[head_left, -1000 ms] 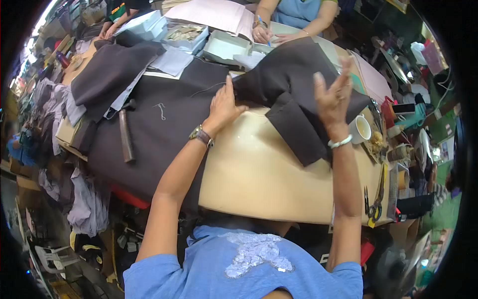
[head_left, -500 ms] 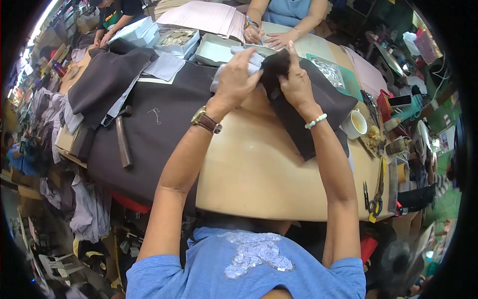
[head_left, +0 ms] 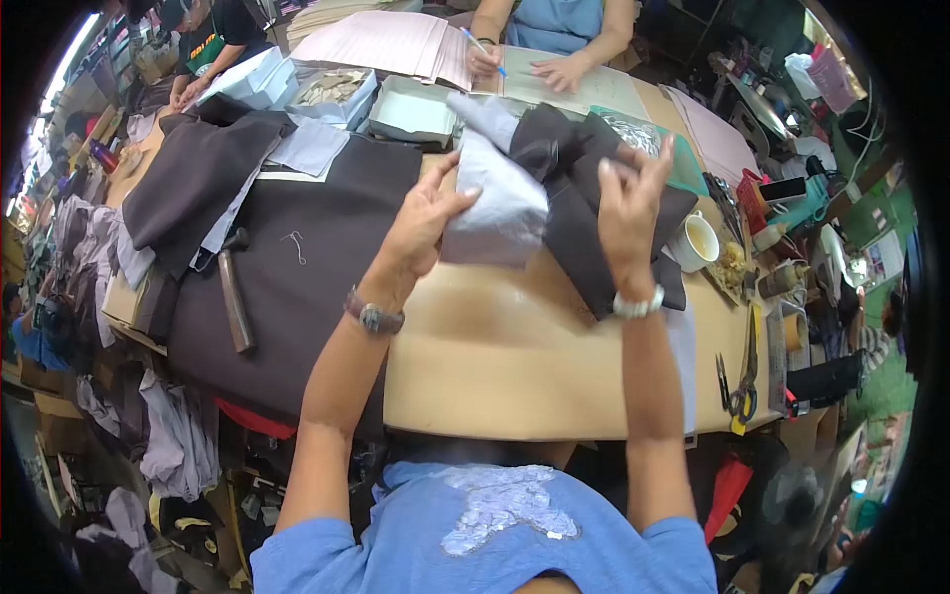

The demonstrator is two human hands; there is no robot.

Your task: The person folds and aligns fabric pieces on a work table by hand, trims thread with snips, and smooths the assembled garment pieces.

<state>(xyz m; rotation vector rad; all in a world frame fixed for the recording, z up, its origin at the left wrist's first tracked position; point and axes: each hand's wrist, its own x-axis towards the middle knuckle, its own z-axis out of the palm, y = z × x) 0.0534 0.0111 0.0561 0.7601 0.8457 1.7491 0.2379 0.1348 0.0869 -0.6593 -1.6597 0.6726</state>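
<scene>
My left hand [head_left: 424,220] pinches the left edge of a light grey piece of cloth [head_left: 498,198], held above the table and blurred by motion. Dark brown cloth [head_left: 589,198] lies beside and partly behind it, with a dark bunched part next to the grey cloth. My right hand [head_left: 633,213] is raised over the dark cloth, its fingers bent and apart with nothing visible between them. Motion smears its fingertips.
A hammer [head_left: 236,302] lies on dark cloth at the left. A white cup [head_left: 696,242] and scissors [head_left: 742,396] are at the right. Across the table [head_left: 495,386], a white box [head_left: 414,111] stands near a co-worker's writing hand [head_left: 485,59].
My hands have moved apart and towards me. The left has drawn the light grey cloth nearer, while the right has come away from the dark cloth. The view has shifted slightly.
</scene>
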